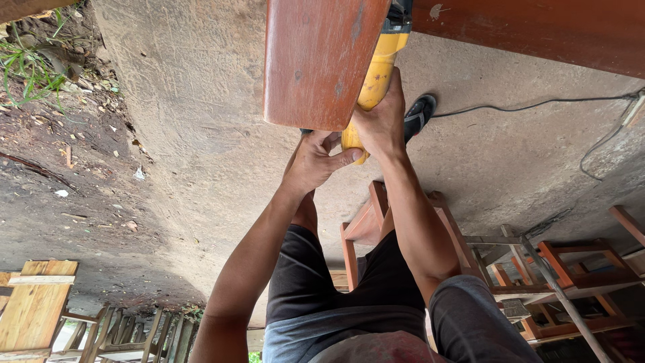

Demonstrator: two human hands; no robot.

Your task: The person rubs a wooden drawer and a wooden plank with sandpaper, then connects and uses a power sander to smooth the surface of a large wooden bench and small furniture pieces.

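Both my hands hold a yellow power tool (377, 70) that points up under a red-brown wooden board (316, 60). My right hand (381, 121) wraps the tool's yellow body from the right. My left hand (316, 160) grips its lower end, thumb across the yellow handle. The tool's dark head (400, 13) is pressed close to the board's edge, and its working end is hidden. A second red-brown wooden plank (537, 30) runs across the top right.
A black cable (537, 104) trails over the concrete ground (201, 134) to the right. My black shoe (420, 114) stands beside the tool. Red-brown wooden frames (366, 222) and stools (578, 269) stand lower right, pale wooden chairs (40, 309) lower left, dirt and grass at left.
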